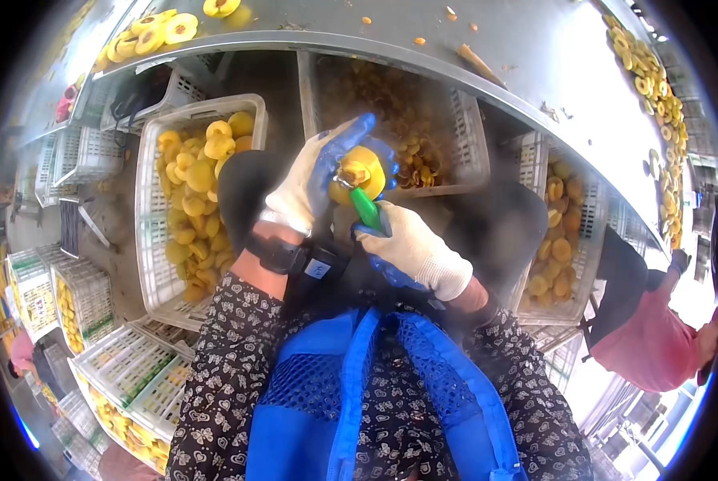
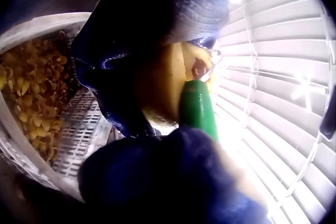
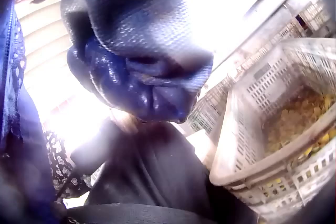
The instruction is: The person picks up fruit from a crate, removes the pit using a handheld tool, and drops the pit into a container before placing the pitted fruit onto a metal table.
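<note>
My left hand (image 1: 304, 176), in a white glove with blue-coated fingers, holds a yellow peach (image 1: 368, 167) with its cut face up. The right hand (image 1: 419, 247), gloved the same way, grips the green handle (image 1: 365, 208) of a pitting tool. Its metal end (image 2: 214, 60) is at the brown hollow in the middle of the cut face, as the left wrist view shows. Blue fingers of both hands surround the fruit there. In the right wrist view the curled right glove (image 3: 142, 71) hides the tool and the peach.
A white crate (image 1: 144, 200) of peach halves stands left; another crate (image 1: 591, 256) of them stands right. Ahead, below the metal table (image 1: 359, 40), a crate (image 1: 473, 144) holds brownish pits and scraps. Peach halves (image 1: 154, 34) lie on the table. Another person (image 1: 647, 341) is at right.
</note>
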Motion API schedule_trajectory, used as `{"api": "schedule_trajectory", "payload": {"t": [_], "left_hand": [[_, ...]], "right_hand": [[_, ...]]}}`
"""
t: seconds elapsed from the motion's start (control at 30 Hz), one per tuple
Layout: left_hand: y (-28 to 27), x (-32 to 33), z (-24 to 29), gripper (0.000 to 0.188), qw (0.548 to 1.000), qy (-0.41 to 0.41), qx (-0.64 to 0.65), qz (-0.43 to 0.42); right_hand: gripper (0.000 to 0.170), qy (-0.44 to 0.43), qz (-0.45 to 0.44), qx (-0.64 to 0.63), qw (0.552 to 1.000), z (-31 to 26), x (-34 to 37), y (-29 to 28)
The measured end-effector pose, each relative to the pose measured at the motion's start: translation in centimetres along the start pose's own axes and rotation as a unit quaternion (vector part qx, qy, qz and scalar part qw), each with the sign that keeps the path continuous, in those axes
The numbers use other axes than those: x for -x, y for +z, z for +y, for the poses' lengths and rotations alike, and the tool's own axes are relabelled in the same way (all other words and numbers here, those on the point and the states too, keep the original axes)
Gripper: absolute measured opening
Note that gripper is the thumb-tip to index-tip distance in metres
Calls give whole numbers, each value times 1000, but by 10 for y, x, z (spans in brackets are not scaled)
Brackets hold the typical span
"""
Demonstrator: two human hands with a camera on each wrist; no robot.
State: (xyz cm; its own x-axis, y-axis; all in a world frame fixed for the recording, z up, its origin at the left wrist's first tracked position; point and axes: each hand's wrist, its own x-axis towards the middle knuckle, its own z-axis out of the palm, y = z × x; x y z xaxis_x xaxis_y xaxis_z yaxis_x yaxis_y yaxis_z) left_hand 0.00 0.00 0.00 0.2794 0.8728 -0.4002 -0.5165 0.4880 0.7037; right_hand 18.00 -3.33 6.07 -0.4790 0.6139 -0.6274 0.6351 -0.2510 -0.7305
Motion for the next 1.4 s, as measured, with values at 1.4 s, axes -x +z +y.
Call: {"api": "schedule_trajectory", "payload": {"t": [1.4], "left_hand": [[-56, 24, 72, 39, 905, 332, -186, 192]], "right_hand": [[36, -206, 170, -5, 964, -73, -59, 70]]}}
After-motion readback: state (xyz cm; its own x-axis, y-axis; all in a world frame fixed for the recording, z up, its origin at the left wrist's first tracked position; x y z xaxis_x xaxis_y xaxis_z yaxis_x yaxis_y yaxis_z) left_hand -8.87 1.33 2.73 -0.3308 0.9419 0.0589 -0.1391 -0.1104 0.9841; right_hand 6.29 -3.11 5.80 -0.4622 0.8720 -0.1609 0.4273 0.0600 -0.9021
